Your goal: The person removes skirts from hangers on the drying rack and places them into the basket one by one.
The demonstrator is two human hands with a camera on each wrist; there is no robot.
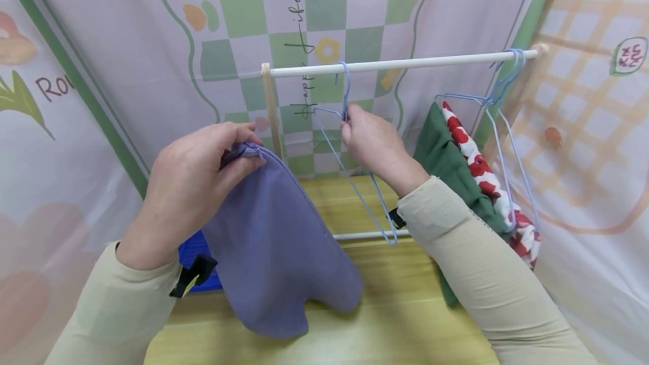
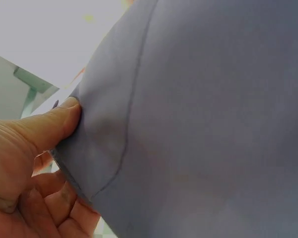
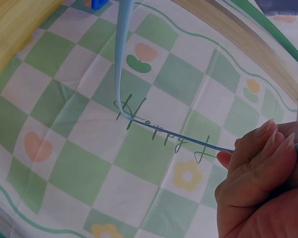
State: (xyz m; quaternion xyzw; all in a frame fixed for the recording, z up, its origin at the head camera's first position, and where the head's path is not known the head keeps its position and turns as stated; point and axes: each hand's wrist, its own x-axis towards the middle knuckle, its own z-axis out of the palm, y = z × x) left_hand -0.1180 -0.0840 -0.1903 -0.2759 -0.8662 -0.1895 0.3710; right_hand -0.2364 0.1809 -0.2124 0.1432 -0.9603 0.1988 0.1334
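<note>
My left hand pinches the upper edge of a grey-purple garment, which hangs down in loose folds over the wooden surface. A seam runs along its edge from the pinched corner. Up close in the left wrist view, the thumb presses the cloth near a curved stitched line. My right hand grips a light blue hanger just below its hook, which is over the white rail. The hanger's bent arm also shows in the right wrist view.
On the rack's right end, several blue hangers hang close together, with a green garment and a red-and-white floral one. A blue basket-like thing is partly hidden behind the garment. Printed fabric walls enclose the wooden surface.
</note>
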